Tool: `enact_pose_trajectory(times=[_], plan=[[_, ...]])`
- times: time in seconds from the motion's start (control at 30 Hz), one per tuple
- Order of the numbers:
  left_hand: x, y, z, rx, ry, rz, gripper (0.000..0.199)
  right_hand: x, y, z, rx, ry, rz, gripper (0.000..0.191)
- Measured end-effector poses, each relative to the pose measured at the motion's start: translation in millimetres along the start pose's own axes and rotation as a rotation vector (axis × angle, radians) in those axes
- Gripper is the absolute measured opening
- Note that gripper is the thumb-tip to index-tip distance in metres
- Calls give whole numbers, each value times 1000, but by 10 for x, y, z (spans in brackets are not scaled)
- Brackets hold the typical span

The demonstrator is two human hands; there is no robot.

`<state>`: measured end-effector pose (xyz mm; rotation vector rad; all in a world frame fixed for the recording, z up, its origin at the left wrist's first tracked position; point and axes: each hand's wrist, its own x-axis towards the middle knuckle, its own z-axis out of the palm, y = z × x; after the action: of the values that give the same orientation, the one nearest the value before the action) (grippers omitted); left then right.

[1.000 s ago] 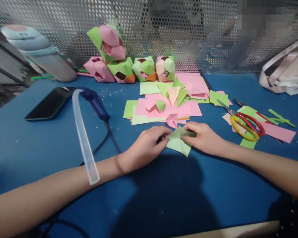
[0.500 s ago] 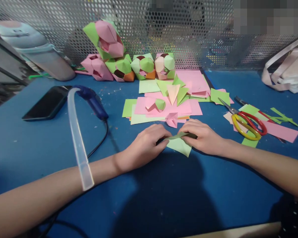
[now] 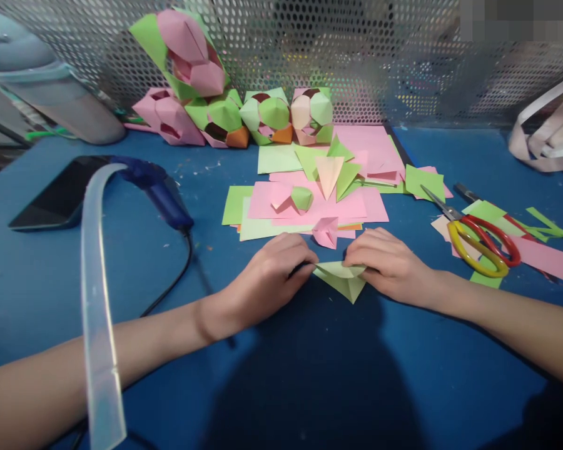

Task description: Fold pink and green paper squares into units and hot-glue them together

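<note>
A pale green sheet of origami paper (image 3: 344, 281) lies partly folded on the blue table, its pointed corner toward me and its far edge turned over. My left hand (image 3: 274, 275) pinches the left end of that fold between thumb and fingers. At the right end, my right hand (image 3: 385, 259) is closed on the same paper, its fingertips on the folded flap. Just beyond the hands sits a small folded pink piece (image 3: 326, 232). Behind it are stacked pink sheets (image 3: 258, 199), with a peach folded piece (image 3: 329, 174) and green ones on top.
Scissors (image 3: 478, 240) with red and yellow handles lie right, among paper scraps. Folded paper balls (image 3: 267, 119) line the perforated metal screen (image 3: 370, 69). At left are a glue gun (image 3: 157, 190) with a long glue stick (image 3: 96, 269), a phone (image 3: 51, 194) and a bottle (image 3: 60, 87).
The far edge of the green paper has come over toward me, forming a clearer flap. My right hand has shifted slightly on it. The whole view has moved a little closer.
</note>
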<state>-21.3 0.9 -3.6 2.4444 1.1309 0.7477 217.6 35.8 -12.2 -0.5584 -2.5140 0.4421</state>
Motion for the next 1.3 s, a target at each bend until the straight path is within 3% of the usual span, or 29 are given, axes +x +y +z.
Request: enact_pose_trajectory(times=[0.43, 0.57, 0.93, 1.3], plan=[[-24, 3, -26, 18, -18, 7, 21, -48, -59, 17, -274, 92, -223, 17], [-27, -26, -42, 1, -37, -38, 19, -63, -51, 2, -297, 40, -286, 10], [-23, -73, -73, -92, -65, -115, 16, -104, -22, -46, -192, -69, -272, 17], [-22, -85, -87, -122, -76, -89, 17, -112, -13, -81, -174, -96, -275, 17]])
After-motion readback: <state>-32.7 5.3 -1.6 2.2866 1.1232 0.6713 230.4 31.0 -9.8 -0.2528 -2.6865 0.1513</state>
